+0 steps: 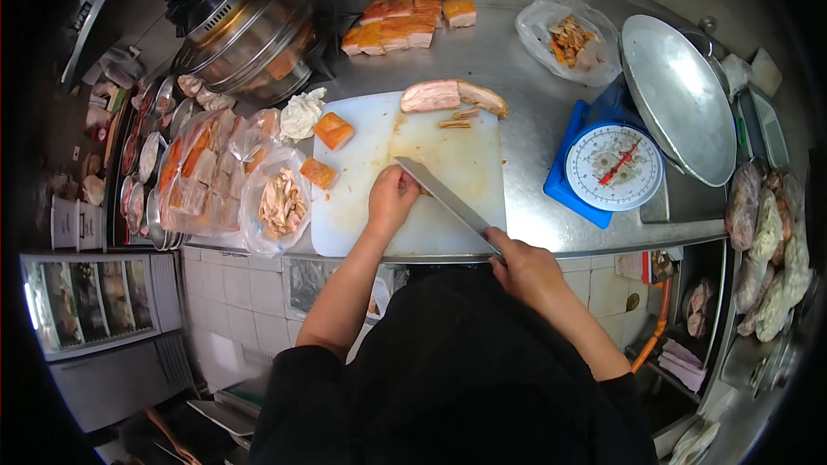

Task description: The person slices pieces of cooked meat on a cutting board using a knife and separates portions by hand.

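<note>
My right hand (525,269) is closed round the handle of a long kitchen knife (446,200), whose blade slants up and left over the white cutting board (353,120). Beside the blade's tip, my left hand (392,200) has its fingers curled down onto the board; what they hold, if anything, is hidden. A slab of roast pork belly (455,95) lies at the board's far edge, with a few thin strips of pork (460,119) just below it. Two chunks of pork with orange skin, one farther away (333,131) and one nearer (319,173), rest on the board's left side.
Left of the board are a bag of sliced meat (282,202), bagged pork (200,172) and a crumpled white cloth (301,114). More pork blocks (396,26) sit at the back. A blue dial scale (613,167) with a metal pan (676,95) and another bag (568,39) stand right.
</note>
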### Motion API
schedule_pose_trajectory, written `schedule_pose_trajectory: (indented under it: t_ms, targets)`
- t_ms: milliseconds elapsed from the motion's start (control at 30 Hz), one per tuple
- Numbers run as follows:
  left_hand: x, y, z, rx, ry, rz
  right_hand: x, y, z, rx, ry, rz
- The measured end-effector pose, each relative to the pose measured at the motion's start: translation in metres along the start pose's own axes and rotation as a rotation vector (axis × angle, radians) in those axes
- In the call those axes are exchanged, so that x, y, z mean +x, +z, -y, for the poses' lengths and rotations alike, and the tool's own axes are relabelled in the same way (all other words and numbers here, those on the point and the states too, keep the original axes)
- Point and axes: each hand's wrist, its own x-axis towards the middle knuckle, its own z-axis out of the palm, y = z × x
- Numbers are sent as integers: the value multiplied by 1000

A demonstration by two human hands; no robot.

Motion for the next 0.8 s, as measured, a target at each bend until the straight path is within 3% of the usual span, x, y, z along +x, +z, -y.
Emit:
schedule_pose_trajectory:
  t_ms: [67, 467, 800]
  targets:
    - [-2, 2, 2, 77, 8, -13, 1, 4, 2, -97, -109, 17]
    - [1, 3, -6, 117, 173, -104, 4, 25, 22, -274, -41, 59]
    - [5, 7, -4, 97, 70, -11, 10, 19, 51, -277, 15, 166]
